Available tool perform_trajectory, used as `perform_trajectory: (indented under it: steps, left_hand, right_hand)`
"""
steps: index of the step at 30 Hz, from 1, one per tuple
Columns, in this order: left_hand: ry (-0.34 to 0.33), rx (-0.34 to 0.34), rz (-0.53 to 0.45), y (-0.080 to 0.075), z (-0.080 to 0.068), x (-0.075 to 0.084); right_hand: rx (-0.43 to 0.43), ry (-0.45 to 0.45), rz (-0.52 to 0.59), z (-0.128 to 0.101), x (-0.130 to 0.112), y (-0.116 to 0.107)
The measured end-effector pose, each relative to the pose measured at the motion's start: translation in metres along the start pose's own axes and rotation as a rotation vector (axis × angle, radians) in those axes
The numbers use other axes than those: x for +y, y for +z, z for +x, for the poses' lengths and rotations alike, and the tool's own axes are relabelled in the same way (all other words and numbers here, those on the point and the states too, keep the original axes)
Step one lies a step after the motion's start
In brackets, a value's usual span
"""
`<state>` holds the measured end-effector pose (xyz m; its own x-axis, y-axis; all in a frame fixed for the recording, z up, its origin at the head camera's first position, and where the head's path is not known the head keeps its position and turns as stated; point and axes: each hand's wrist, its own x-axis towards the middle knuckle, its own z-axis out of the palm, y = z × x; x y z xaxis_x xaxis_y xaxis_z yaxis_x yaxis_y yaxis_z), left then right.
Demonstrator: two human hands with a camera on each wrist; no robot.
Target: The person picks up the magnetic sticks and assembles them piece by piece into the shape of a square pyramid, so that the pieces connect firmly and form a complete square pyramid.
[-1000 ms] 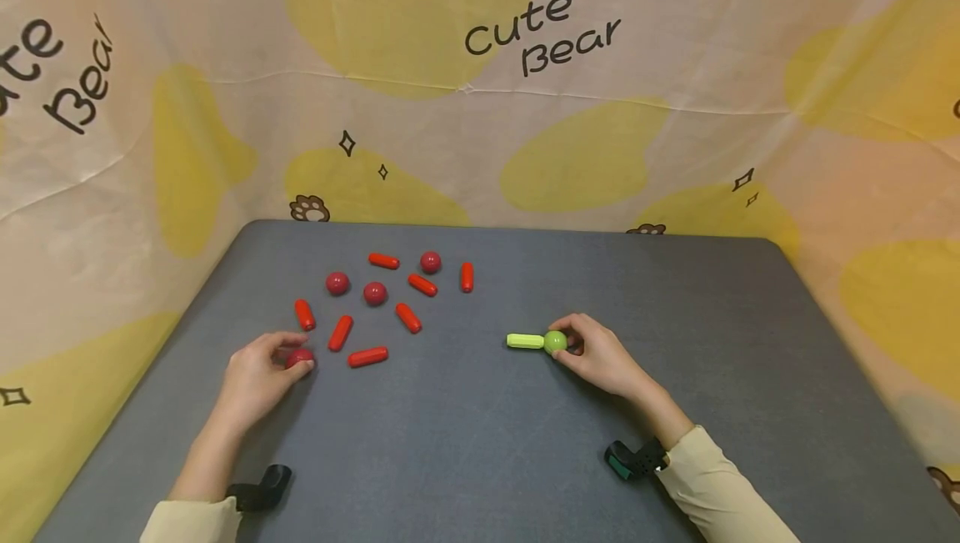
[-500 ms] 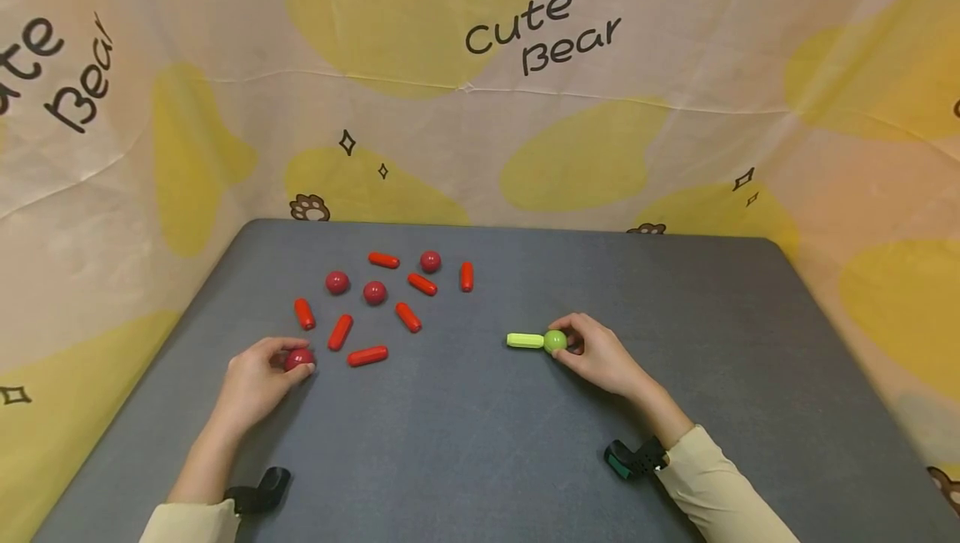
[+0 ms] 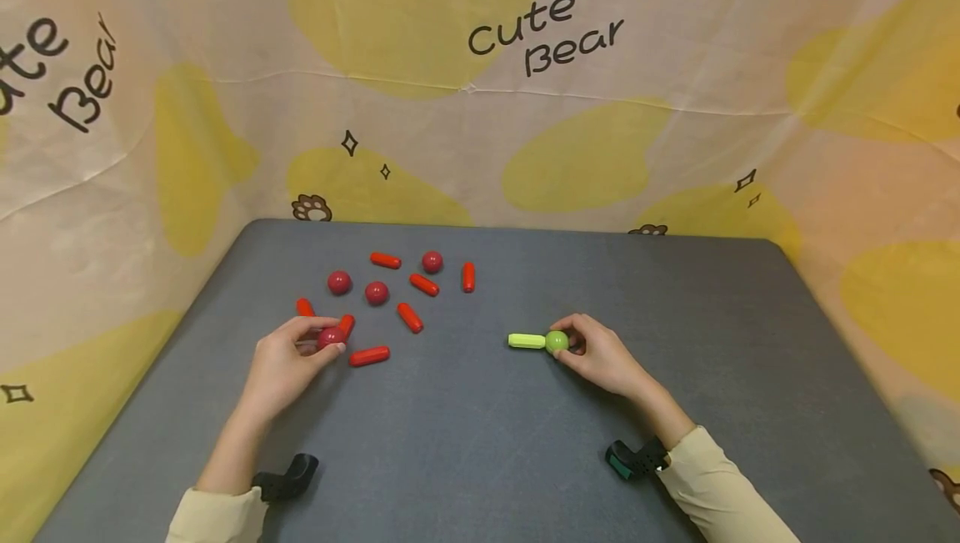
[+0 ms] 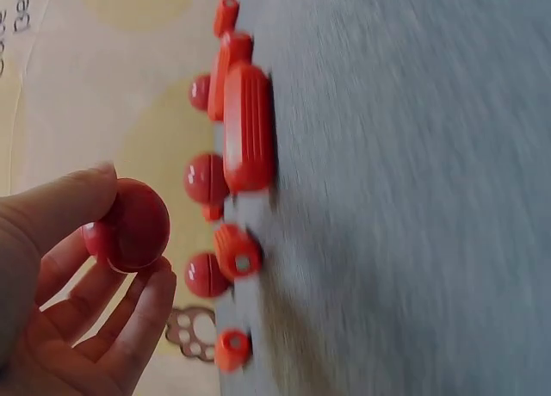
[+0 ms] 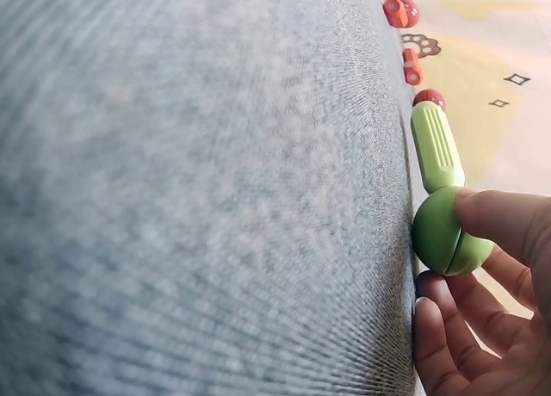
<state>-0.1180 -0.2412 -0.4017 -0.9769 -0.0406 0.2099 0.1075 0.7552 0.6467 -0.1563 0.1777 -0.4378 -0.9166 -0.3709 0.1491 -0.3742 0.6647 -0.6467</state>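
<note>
My left hand [image 3: 288,359] pinches a dark red ball [image 3: 330,337] between thumb and fingertips, lifted just above the grey table [image 3: 480,443]; the left wrist view shows the same ball [image 4: 129,225] held clear of the surface. My right hand [image 3: 600,353] grips a green ball [image 3: 557,341] that sits on the table joined to a lime green stick [image 3: 527,341] pointing left. In the right wrist view the fingers curl round that green ball [image 5: 443,232], with the stick [image 5: 436,146] beyond it.
Several red sticks such as one [image 3: 369,355] beside my left hand and another [image 3: 409,317] lie scattered at the table's left, with dark red balls [image 3: 377,292] among them. A patterned cloth wall [image 3: 480,84] surrounds the table.
My left hand has lifted the dark red ball and carried it right and slightly away, towards the red sticks. The right hand and green pieces have stayed put.
</note>
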Motion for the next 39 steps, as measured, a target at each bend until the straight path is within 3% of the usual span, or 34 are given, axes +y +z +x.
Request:
perform_trajectory:
  steps: [11, 21, 39]
  left_hand:
    - [0.079, -0.055, -0.071, 0.033, 0.012, 0.035]
    - [0.141, -0.123, -0.147, 0.064, 0.019, 0.057]
    - [0.085, -0.278, -0.219, 0.115, 0.029, 0.082]
  right_hand:
    - [-0.005, -0.006, 0.000, 0.003, -0.001, 0.003]
    - [-0.015, -0.013, 0.001, 0.006, -0.005, 0.006]
    - [-0.004, -0.024, -0.002, 0.013, -0.008, 0.013]
